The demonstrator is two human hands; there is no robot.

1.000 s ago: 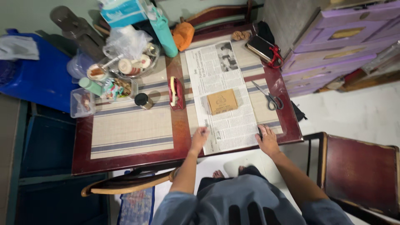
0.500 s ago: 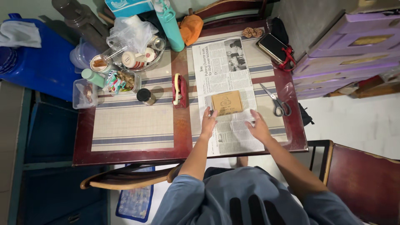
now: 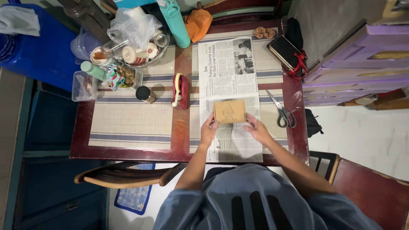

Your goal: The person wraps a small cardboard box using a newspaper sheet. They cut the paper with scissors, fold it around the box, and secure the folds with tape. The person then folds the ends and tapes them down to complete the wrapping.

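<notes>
Both our hands have slid up the newspaper [image 3: 230, 85] to the small brown box [image 3: 229, 111]: left hand [image 3: 208, 131] and right hand [image 3: 256, 130], fingers loosely open, touch its near corners. It lies mid-sheet on the tabletop [image 3: 181, 136], with scissors [image 3: 281, 110] near its right and a tape dispenser [image 3: 180, 91] to its left.

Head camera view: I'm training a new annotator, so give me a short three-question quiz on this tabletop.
1. True or false: both hands touch the small cardboard box.
2. What lies under the box: A) newspaper B) a towel C) a plate?
3. Which tool lies to the right of the newspaper in the picture?

Key:
1. True: the left hand and right hand meet its near corners.
2. A.
3. Scissors.
</notes>
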